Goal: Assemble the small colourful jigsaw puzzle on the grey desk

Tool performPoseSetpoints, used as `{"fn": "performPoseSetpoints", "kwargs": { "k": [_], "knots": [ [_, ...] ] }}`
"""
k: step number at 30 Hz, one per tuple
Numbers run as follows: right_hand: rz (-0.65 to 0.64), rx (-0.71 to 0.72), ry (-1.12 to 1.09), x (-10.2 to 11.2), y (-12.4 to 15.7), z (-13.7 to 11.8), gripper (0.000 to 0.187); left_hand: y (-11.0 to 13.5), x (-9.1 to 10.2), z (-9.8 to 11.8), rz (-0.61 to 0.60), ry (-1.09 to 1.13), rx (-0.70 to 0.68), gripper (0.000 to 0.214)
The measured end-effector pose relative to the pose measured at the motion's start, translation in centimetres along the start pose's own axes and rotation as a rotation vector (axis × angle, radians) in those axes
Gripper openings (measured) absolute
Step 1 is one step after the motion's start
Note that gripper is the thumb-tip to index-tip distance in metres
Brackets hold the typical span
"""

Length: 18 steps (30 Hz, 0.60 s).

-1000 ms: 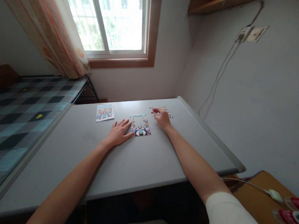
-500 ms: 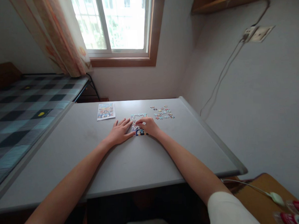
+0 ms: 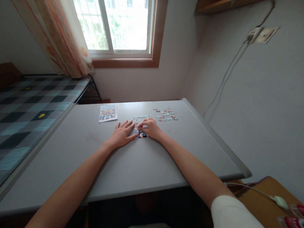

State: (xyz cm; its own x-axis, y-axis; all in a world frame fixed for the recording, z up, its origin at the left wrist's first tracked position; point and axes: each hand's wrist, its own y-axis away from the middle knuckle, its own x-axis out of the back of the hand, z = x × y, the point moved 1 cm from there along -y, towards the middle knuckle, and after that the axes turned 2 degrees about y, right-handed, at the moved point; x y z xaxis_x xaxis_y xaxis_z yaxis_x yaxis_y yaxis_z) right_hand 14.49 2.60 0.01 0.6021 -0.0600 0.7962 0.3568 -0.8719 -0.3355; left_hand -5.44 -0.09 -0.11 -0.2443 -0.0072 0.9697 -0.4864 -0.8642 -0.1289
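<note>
**Fingers down on the puzzle**

Those fingers, on the right hand, curl onto the puzzle's middle; from my station I cannot tell whether they pinch a piece. The left hand lies flat on the grey table, fingers spread, tips touching the puzzle's left edge. Loose pieces lie scattered near its right side, and a picture card lies beyond the left hand.
</note>
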Motion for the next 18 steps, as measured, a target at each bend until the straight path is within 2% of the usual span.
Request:
{"fn": "performPoseSetpoints", "kwargs": {
  "k": [6, 18],
  "knots": [
    [0.001, 0.003, 0.036, -0.4, 0.04, 0.24, 0.011, 0.0, 0.12, 0.16, -0.01, -0.001, 0.007, 0.069],
    [-0.058, 0.088, 0.027, 0.47, 0.09, 0.08, 0.016, 0.0, 0.17, 0.19, -0.007, -0.003, -0.002, 0.069]
  ]
}}
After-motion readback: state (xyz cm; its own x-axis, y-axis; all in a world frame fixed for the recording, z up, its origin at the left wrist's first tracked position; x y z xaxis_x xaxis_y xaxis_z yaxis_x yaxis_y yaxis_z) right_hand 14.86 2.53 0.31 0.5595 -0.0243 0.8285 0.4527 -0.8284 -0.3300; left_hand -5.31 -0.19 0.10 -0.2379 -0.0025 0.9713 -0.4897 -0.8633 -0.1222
